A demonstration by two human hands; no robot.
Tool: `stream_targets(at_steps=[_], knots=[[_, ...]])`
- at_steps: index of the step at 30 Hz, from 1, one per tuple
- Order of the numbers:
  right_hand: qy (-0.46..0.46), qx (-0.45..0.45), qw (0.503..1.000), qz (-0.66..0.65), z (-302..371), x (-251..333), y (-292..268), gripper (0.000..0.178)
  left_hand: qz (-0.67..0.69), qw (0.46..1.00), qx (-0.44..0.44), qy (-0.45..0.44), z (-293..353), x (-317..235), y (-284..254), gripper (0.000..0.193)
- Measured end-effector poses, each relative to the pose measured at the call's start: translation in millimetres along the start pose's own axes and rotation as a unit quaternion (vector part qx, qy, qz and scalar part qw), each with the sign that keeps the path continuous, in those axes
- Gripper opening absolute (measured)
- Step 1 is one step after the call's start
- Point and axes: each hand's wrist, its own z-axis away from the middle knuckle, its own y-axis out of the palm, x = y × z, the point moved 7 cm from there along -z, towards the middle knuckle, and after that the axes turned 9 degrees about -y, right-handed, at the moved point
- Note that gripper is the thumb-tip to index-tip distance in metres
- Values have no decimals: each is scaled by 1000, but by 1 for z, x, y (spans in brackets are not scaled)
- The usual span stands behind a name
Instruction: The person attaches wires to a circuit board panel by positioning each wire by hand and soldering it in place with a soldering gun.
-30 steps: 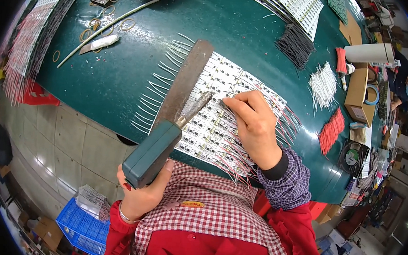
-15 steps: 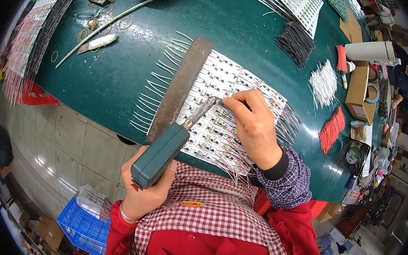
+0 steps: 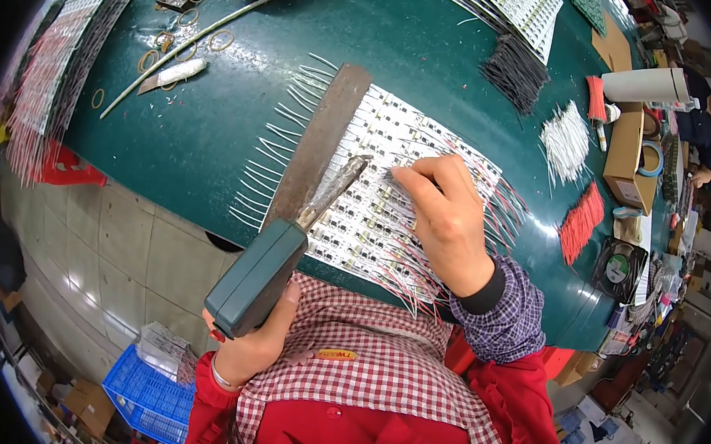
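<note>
My left hand [image 3: 255, 349] is wrapped around a green soldering gun [image 3: 260, 271]. Its blackened metal tip points up and right, over a white panel of small circuit boards [image 3: 384, 124] and apart from my right fingertips. Over the middle of that panel, thumb and forefinger of my right hand [image 3: 453, 223] are pinched together; whatever is between them is too small to make out. A flat, dull metal bar [image 3: 318, 140] lies across the panel's left side. White wires [image 3: 249, 199] stick out beyond the bar, and red and dark wires [image 3: 502, 213] fringe the panel's right side.
Black wires [image 3: 513, 74], white wires [image 3: 565, 142] and red wires [image 3: 582, 223] lie in bundles to the right. A thin stick [image 3: 187, 54], rubber bands [image 3: 221, 40] and a wrapped blade [image 3: 179, 73] lie at upper left. A person [image 3: 705, 124] is at far right.
The soldering gun has moved left and slightly down, its tip drawing away from my right fingertips. My right hand has barely shifted and stays pinched over the panel.
</note>
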Motion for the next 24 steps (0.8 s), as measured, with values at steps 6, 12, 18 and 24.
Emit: stream_targets(at_steps=[6, 12, 18, 24], knots=[[2, -13, 999, -34, 4, 10, 1, 35, 2, 1000, 3, 12, -4, 0, 1, 22], [26, -6, 999, -42, 7, 9, 6, 37, 21, 1000, 1, -10, -6, -3, 1, 20], [23, 3, 999, -42, 8, 8, 7, 38, -11, 999, 19, 28, -7, -8, 3, 18], [1, 7, 1000, -25, 6, 11, 7, 34, -52, 996, 38, 58, -7, -10, 7, 15]])
